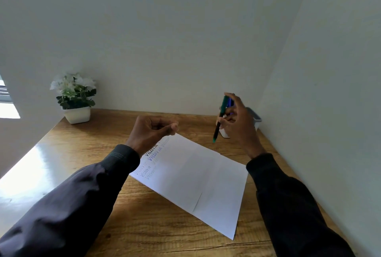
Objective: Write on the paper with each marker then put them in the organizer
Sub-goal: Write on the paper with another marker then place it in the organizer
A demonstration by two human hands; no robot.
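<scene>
Nearest on the wooden table (144, 225), white paper (195, 180), set askew, handwriting at its far-left corner. Above that corner, left hand (150, 133), fingers curled in, thumb tip against forefinger, nothing visible between them. Farther right, right hand (239, 125), raised; green marker (220, 116) pinched between thumb and fingers, nearly upright, lower end clear of the paper. Just behind, white organizer (225, 133) with blue markers (231, 103). Far left, potted plant (75, 96).

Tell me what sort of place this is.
Likely a home or office writing desk: brown wooden tabletop, white sheet of handwritten paper, white-potted flowering plant.
</scene>
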